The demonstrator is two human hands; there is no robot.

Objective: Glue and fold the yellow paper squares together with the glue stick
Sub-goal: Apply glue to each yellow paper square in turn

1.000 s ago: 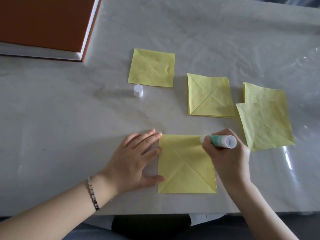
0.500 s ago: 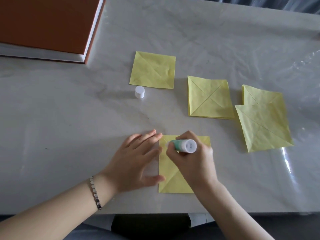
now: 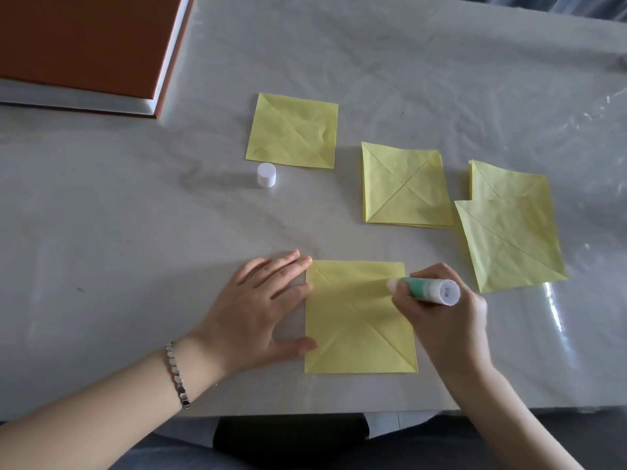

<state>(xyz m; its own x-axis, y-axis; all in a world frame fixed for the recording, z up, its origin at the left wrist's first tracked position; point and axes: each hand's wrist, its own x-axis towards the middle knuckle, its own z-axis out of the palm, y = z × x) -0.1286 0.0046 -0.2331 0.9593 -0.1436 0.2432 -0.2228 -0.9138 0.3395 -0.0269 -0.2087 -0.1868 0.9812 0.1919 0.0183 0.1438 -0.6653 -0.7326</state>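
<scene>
Your right hand [image 3: 444, 320] pinches the glue stick [image 3: 425, 290], its tip on the near yellow square [image 3: 356, 320] at the bench [image 3: 135, 249] edge; your left hand [image 3: 261, 313] lies spread, fingertips pressing that square's left edge.

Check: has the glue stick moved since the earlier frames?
Yes. The glue stick in the right hand swept rightward across the near square, left edge to right edge.
</scene>
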